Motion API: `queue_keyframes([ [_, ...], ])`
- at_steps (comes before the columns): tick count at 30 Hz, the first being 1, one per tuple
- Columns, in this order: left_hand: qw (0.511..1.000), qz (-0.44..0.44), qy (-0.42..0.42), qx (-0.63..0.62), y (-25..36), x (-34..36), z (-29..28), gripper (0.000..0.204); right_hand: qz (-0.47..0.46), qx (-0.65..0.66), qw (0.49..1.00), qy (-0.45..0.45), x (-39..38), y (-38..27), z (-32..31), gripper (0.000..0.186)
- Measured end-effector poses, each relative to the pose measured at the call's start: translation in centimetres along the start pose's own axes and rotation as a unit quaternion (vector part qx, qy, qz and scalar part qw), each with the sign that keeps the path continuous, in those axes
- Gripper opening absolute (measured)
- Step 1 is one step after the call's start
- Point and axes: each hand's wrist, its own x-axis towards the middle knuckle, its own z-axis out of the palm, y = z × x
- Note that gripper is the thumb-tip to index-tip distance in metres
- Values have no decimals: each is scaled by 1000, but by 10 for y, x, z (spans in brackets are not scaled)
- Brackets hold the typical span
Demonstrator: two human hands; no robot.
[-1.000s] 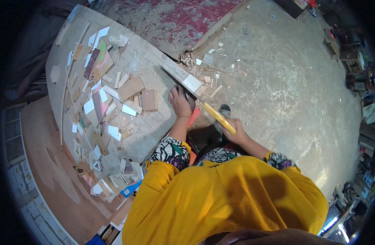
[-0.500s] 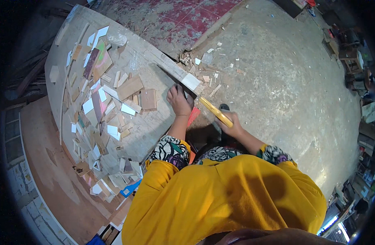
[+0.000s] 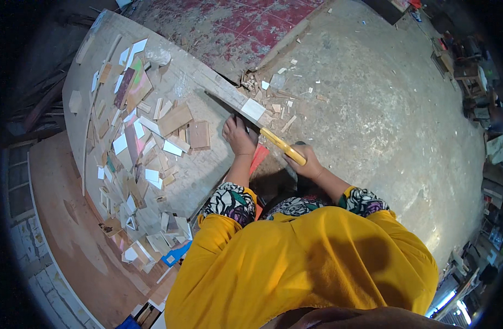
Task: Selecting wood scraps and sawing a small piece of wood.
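My right hand [image 3: 307,163] is closed on the yellow handle [image 3: 280,144] of a handsaw, whose dark, narrow blade [image 3: 221,101] runs up and left along a small white-topped piece [image 3: 253,109] at the worktable's edge. My left hand [image 3: 238,137] rests just below the blade, its fingers curled on something at that edge that I cannot make out. A red object [image 3: 258,157] shows beside and below my left hand. The worktable [image 3: 191,71] bears a spread of wooden and white offcuts [image 3: 175,118] to the left of my hands.
A concrete floor [image 3: 383,120] with scattered chips [image 3: 290,104] lies to the right, and red tiled flooring [image 3: 235,27] beyond the table. Plywood boards [image 3: 59,192] are at the left. Piled furniture and clutter [image 3: 470,77] line the right rim.
My right hand and the saw have moved up and to the left, the blade sliding further along past the white-topped piece. My left hand has shifted only slightly.
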Motion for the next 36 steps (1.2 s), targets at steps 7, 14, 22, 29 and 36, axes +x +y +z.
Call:
queue_keyframes([
  [7, 1000, -7, 1, 24, -1, -6, -2, 53, -26, 54, 998, 32, -58, 2, -23, 14],
  [14, 1000, -20, 17, 2, -1, -7, -4, 48, -48, 13, 999, 11, -7, -7, -2, 18],
  [22, 998, 29, 16, -44, -2, -35, -10, 39, -52, -2, 998, -44, -30, -8, -2, 14],
  [29, 999, 16, 34, -10, -3, -33, -8, 31, -46, 23, 998, -28, -28, 2, 9, 11],
  [36, 997, 64, 11, -34, -3, -35, -15, 36, -22, 46, 999, -7, -47, 7, 11, 10],
])
